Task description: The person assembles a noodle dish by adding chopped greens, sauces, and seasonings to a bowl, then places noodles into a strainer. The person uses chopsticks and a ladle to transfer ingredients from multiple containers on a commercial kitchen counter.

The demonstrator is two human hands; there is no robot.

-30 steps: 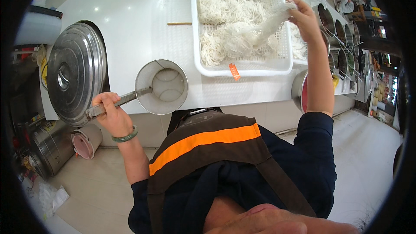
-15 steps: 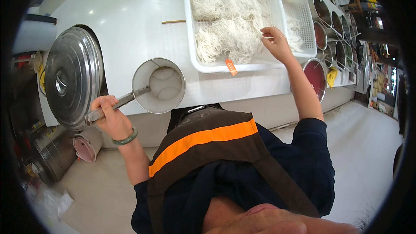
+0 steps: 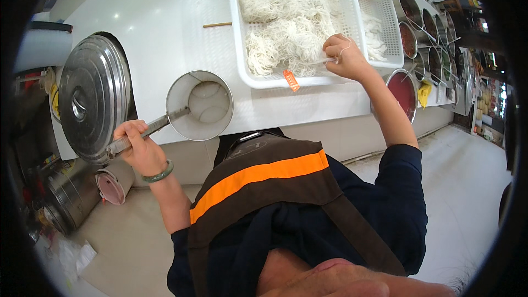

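Note:
My left hand is closed round the flat handle of a deep metal noodle strainer, whose round basket hangs at the counter's front edge. My right hand is over the front right part of a white plastic basket. Its fingers are pinched on a few strands of white rice noodles, and some strands lie across the fingers. Bundles of the same noodles fill much of the basket. An orange tag sits at the basket's front rim.
A large ribbed metal lid is at the left of the white counter. Right of the noodles stand a second white basket, several metal pots, and one pot with red contents. A thin stick lies behind the strainer.
My right hand has moved slightly left and down, and its fingers have closed on some noodle strands. My left hand still holds the strainer in nearly the same place.

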